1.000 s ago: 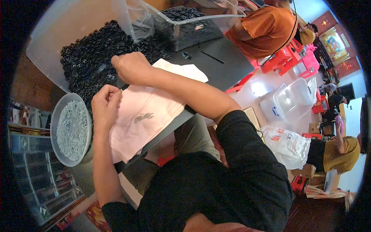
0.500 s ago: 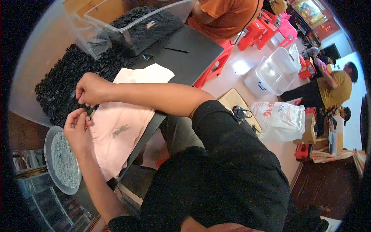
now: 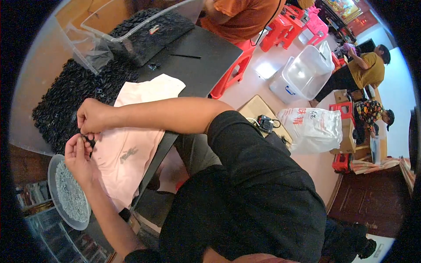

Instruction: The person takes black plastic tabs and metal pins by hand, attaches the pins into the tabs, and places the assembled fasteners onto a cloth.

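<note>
My left hand is pinched, thumb against fingers, on a small black part that is mostly hidden. Just above it my right hand is curled with its fingertips meeting the left ones; what it grips cannot be made out. Both are above the left edge of a pale pink cloth, which bears a few small grey pieces. Beyond the fingers spreads a big heap of small black plastic parts. Beside my left wrist stands a round, clear tub filled with small silvery pieces.
A clear plastic bin of black parts stands on the dark table, near a thin black stick. Someone in orange sits across. Red stools, empty clear bins and a white sack are at right.
The view has shifted slightly, so the table things sit further left. My two hands have come closer together, fingertips now meeting over the cloth's edge.
</note>
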### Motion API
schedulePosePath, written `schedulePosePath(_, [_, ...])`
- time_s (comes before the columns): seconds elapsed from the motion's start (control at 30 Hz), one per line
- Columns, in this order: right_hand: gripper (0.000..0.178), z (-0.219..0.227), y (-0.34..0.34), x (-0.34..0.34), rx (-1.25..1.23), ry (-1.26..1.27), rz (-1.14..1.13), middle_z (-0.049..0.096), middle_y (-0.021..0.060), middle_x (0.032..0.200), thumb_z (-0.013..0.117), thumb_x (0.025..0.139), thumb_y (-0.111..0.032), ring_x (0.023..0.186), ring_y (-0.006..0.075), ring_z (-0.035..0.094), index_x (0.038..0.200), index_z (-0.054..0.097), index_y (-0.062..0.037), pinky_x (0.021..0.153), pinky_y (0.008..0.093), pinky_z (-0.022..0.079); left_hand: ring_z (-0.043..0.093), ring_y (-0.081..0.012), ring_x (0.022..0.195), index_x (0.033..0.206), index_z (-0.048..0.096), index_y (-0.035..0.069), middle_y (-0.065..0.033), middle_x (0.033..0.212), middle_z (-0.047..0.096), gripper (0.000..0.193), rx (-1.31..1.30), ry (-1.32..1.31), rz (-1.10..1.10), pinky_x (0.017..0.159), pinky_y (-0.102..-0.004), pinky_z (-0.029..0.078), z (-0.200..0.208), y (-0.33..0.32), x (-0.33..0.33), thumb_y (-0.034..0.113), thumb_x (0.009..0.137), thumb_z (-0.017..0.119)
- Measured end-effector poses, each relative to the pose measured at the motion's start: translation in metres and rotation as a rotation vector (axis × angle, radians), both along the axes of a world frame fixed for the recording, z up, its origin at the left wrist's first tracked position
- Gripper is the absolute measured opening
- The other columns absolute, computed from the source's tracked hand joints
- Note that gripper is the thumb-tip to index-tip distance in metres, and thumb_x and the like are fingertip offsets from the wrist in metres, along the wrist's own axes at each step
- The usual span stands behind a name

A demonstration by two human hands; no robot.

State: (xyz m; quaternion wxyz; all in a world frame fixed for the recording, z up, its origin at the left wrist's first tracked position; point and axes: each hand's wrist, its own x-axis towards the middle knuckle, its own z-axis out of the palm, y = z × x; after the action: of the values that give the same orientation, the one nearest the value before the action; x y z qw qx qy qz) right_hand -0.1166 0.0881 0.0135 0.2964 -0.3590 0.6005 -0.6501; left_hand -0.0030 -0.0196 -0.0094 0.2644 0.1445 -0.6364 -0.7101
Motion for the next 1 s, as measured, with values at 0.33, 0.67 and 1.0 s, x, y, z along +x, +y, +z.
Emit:
schedulePosePath(0.33, [0.007, -0.001, 0.002, 0.003, -0.028, -0.053, 0.014, 0.057, 0.0097, 0.058, 0.055, 0.073, 0.001, 0.045, 0.0135, 0.056, 0.067, 0.057, 0.0054, 0.037, 0.0259, 0.046, 0.052, -0.0046, 0.061, 0.094, 0.056, 0.0, -0.0023, 0.077, 0.059, 0.013, -0.03, -0.044, 0.116, 0.053, -0.0158, 0.044, 0.0, -0.006, 0.002, 0.008, 0.085, 0.054])
schedulePosePath(0.67, [0.007, 0.0, 0.004, 0.008, -0.04, 0.013, 0.037, 0.058, 0.009, 0.057, 0.057, 0.071, 0.001, 0.044, 0.0125, 0.054, 0.065, 0.058, 0.0046, 0.037, 0.0265, 0.045, 0.049, -0.0048, 0.056, 0.09, 0.057, 0.0, -0.002, 0.071, 0.057, 0.012, -0.061, -0.015, 0.131, 0.049, -0.0166, 0.04, 0.0, -0.003, 0.0, 0.01, 0.086, 0.053])
schedulePosePath(1.0, [0.009, 0.001, 0.006, 0.005, -0.085, 0.093, -0.035, 0.057, 0.0088, 0.054, 0.059, 0.069, 0.001, 0.043, 0.0123, 0.054, 0.062, 0.057, 0.0048, 0.038, 0.0251, 0.043, 0.05, -0.0055, 0.057, 0.088, 0.057, 0.001, -0.0018, 0.072, 0.057, 0.012, -0.036, -0.043, 0.09, 0.05, -0.0162, 0.041, 0.007, 0.006, -0.001, 0.012, 0.085, 0.055])
